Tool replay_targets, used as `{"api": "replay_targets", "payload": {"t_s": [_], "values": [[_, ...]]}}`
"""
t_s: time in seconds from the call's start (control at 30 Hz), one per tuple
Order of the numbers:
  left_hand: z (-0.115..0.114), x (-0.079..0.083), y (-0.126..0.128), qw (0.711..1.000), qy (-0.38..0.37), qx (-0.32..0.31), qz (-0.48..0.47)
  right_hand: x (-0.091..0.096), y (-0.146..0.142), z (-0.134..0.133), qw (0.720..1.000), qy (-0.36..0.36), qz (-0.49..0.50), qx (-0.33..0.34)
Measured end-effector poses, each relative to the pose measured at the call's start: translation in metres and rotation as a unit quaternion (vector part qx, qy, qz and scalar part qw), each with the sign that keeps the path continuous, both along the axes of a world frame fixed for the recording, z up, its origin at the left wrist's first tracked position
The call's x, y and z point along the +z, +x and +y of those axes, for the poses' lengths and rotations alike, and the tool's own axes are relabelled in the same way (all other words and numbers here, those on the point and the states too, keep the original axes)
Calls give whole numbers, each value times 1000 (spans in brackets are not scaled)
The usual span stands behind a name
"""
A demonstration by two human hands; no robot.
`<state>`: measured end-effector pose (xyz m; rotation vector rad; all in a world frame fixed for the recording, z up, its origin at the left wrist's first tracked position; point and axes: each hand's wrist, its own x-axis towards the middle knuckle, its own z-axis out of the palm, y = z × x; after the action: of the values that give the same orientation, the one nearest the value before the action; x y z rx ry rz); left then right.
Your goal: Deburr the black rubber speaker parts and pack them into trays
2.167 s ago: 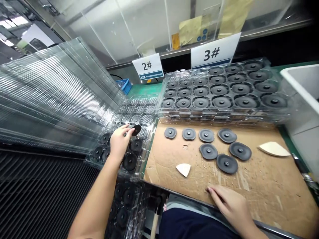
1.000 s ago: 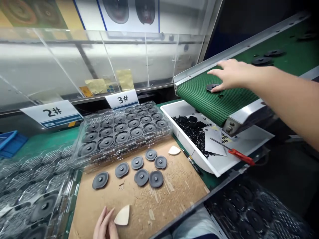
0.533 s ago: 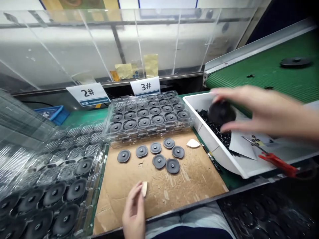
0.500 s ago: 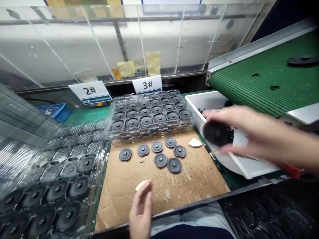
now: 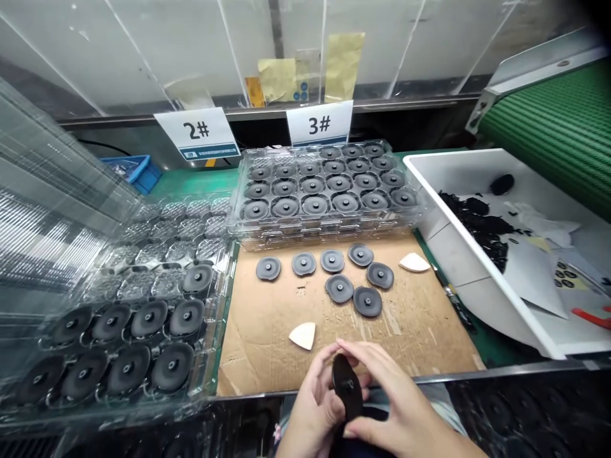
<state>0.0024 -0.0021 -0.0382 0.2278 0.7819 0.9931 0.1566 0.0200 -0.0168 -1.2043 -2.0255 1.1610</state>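
Note:
Both hands meet at the near edge of the cardboard sheet (image 5: 267,331). Between them a black round disc (image 5: 347,387) with a small centre hub stands on edge. My left hand (image 5: 312,404) grips it from the left side, its fingers curled behind. My right hand (image 5: 396,401) pinches its right edge between thumb and fingers. Just beyond the hands lies a white wedge-shaped pad (image 5: 303,335). Several dark grey discs (image 5: 339,289) lie spread over the cardboard, and another white pad (image 5: 414,262) rests at its right side.
A clear tray (image 5: 329,226) of discs stands behind the cardboard, and a partly filled tray (image 5: 198,375) lies left. At right, a white bin (image 5: 482,292) holds black scraps and red-handled pliers (image 5: 592,318), below a green conveyor belt (image 5: 554,121). A blue basket (image 5: 143,178) sits back left.
My right hand has come from over the white bin to the cardboard's near edge, bringing the black disc. My left hand has moved right and taken hold of it too. The view has shifted.

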Motion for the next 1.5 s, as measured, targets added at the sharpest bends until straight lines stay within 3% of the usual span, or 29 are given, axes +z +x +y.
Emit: {"api": "replay_targets", "payload": {"t_s": [0.1, 0.27, 0.4, 0.53, 0.63, 0.8, 0.87, 0.93, 1.0, 1.07, 1.2, 1.27, 1.33, 1.43, 1.5], "values": [[-4, 3, -18, 999, -29, 33, -13, 3, -13, 20, 997, 3, -33, 63], [-12, 11, -47, 990, -27, 136, -17, -32, -39, 50, 992, 13, -124, -4], [-15, 14, -55, 985, -17, 170, 2, -64, -66, 37, 994, 37, -90, 40], [-13, 14, -55, 985, -9, 173, 8, -70, -72, 21, 994, 66, -50, 75], [-10, 14, -51, 985, -12, 169, 15, -53, -56, 31, 996, 69, -55, 27], [-2, 22, -30, 989, 4, 148, 25, 23, -30, 41, 991, 104, -11, -82], [1, 27, -19, 993, 1, 115, 30, 50, -29, 32, 983, 175, 39, -43], [3, 32, -11, 996, 4, 88, 27, 64, -30, 21, 976, 206, 61, 19], [5, 35, -5, 995, 8, 92, 28, 68, -29, 15, 982, 173, 48, 61], [5, 36, 0, 994, 5, 105, 40, 67, -28, 16, 987, 146, 21, 61], [6, 44, 10, 996, -1, 68, 50, 66, -19, 22, 974, 224, 26, -6], [6, 50, 13, 997, 7, 64, 44, 68, -7, 18, 973, 219, 63, 34], [5, 54, 14, 997, 11, 69, 43, 70, 9, 12, 981, 169, 67, 64], [5, 53, 18, 998, 5, 57, 41, 72, 26, 8, 991, 133, -8, -11], [7, 50, 22, 998, -11, 40, 53, 75, 27, 14, 978, 196, -44, -48]]}}
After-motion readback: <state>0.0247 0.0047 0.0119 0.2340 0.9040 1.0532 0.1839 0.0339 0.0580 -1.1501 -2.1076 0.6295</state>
